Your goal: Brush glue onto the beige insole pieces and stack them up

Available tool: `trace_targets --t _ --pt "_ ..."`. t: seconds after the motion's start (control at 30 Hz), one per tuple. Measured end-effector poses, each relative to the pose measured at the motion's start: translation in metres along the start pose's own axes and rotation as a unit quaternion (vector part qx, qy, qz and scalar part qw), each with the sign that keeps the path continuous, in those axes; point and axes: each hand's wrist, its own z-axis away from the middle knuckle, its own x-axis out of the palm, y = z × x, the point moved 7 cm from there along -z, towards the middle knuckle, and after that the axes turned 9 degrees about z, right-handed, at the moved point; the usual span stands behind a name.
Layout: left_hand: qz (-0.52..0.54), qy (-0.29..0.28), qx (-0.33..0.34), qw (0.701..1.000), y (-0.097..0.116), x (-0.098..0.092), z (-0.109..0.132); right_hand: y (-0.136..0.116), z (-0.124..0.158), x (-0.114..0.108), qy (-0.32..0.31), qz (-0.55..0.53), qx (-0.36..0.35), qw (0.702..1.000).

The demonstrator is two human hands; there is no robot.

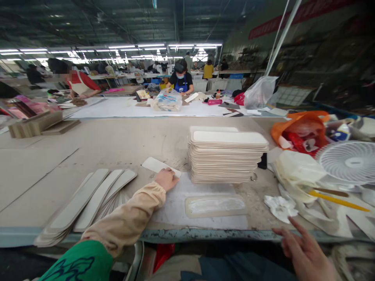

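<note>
My left hand (167,178) reaches forward over the table, its fingers closed on the right end of a white rounded strip (152,164). My right hand (306,248) is by the table's front edge, fingers apart, holding nothing, just below a crumpled white tissue (281,207). Between the hands, a beige rounded panel (216,206) with a streaky white coating lies on a pale sheet (172,207). Behind it stands a tall stack of beige panels (225,160) topped by a white strip. Left of my forearm, long rounded pieces (84,199) are fanned out in overlapping piles.
On the right are a white fan (350,162), an orange bag (295,127), a yellow-handled tool (340,200) and cloth scraps. Brown blocks (36,124) stand at far left. Co-workers sit beyond a white-covered table (123,108) holding a plastic bag (166,100).
</note>
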Motion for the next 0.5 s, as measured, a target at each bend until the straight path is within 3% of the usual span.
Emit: trace_targets --t 0.1,0.2,0.37,0.5 --pt "-0.014 -0.019 -0.016 1.0 -0.001 0.001 -0.001 -0.001 0.016 0.033 -0.098 -0.028 0.02 0.995" --pt "-0.013 -0.043 -0.023 0.999 -0.005 -0.001 -0.003 0.003 0.022 0.049 -0.136 -0.02 0.003 0.991" --pt "-0.001 -0.056 -0.051 0.997 -0.01 -0.004 -0.009 0.005 0.019 0.055 -0.16 0.01 -0.04 0.986" --pt "0.017 -0.015 -0.092 0.995 -0.017 -0.016 -0.012 0.002 0.021 0.054 -0.153 0.012 -0.054 0.987"
